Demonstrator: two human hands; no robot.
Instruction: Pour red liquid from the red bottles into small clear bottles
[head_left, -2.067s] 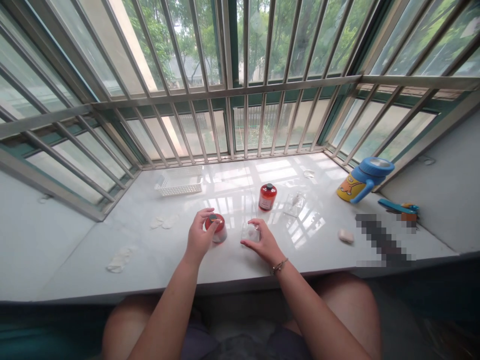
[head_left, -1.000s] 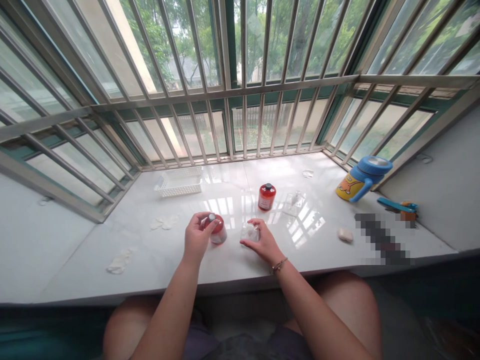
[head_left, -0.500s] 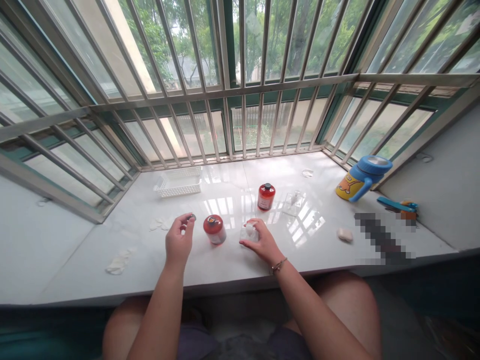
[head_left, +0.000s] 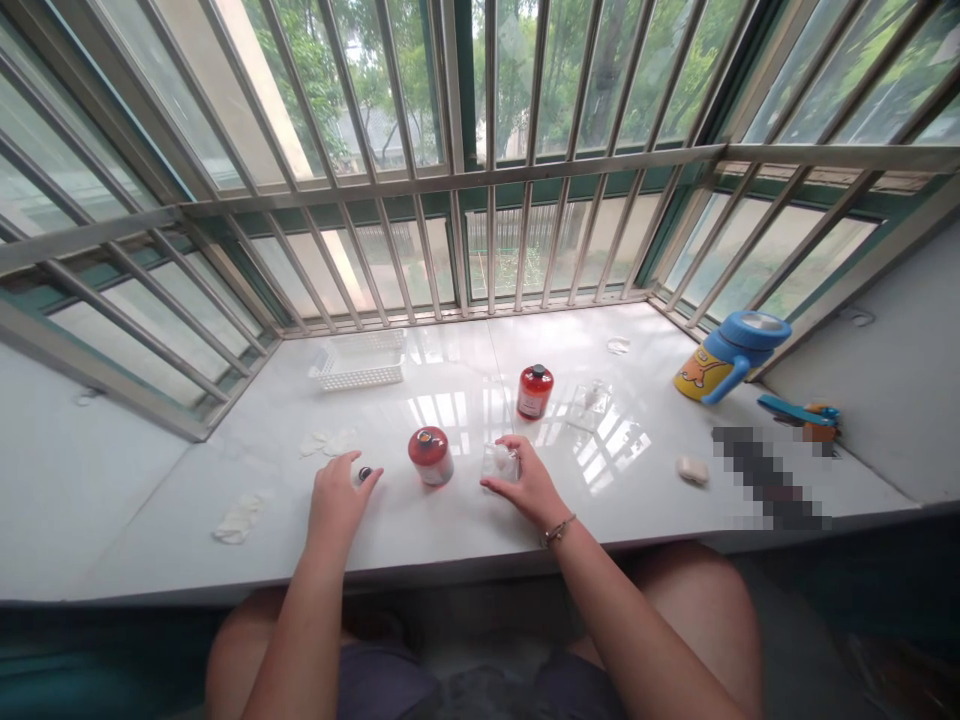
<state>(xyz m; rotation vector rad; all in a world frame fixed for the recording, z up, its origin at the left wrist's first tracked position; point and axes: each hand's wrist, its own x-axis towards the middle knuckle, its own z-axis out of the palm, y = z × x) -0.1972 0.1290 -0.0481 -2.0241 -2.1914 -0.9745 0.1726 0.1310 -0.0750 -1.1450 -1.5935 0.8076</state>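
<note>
My left hand rests low on the white sill and pinches a small dark cap between thumb and fingertips, right at the surface. To its right stands a red bottle with its top uncovered. My right hand is closed around a small clear packet with white cotton inside. A second red bottle, with a dark cap on, stands further back.
A white plastic basket sits at the back left. White cotton pads lie on the left of the sill, another pair nearer the middle. A blue and yellow cup, a clear bag and a pale lump are on the right. Window bars close the far side.
My left hand took the dark cap off the near red bottle, carried it left and lowered it to the sill. My right hand stayed on the packet.
</note>
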